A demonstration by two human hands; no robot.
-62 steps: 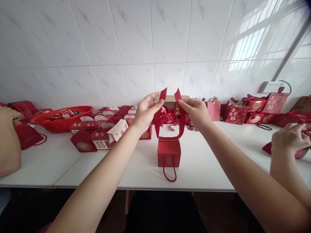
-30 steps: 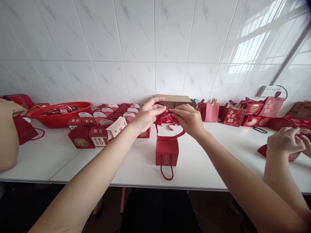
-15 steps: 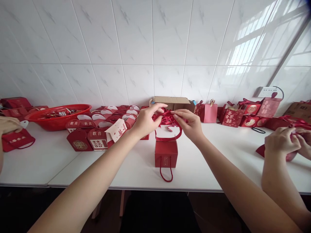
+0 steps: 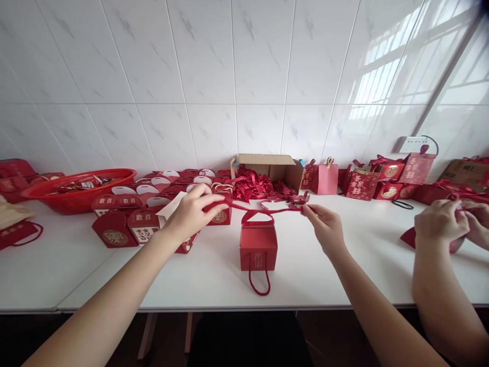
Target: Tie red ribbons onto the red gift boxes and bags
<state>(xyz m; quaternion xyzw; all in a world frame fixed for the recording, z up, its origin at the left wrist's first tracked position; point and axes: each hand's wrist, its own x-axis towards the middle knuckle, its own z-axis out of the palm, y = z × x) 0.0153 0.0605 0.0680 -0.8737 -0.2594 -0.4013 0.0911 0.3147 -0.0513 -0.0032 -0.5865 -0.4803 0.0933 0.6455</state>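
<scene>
A small red gift box [image 4: 259, 244] with a rope handle stands upright near the table's front edge. Above its top runs a red ribbon [image 4: 282, 210], looped or crossed over the box and drawn out sideways. My left hand [image 4: 198, 210] pinches one end of it, left of the box. The other end is between the thumb and fingers of my right hand [image 4: 326, 224], on the right side. Behind them, a cardboard box [image 4: 294, 176] lies on its side with a heap of loose red ribbons [image 4: 252, 184] spilling from it.
Several red and white gift boxes [image 4: 147, 219] stand in rows at the left, beside a red plastic basin [image 4: 76, 196]. Finished-looking red bags [image 4: 361, 183] line the wall at right. Another person's hands [image 4: 443, 221] work on a red item at far right.
My hands have moved apart, left and right, stretching the ribbon out sideways above the box. The ribbon heap behind is now uncovered, and the camera view has shifted slightly.
</scene>
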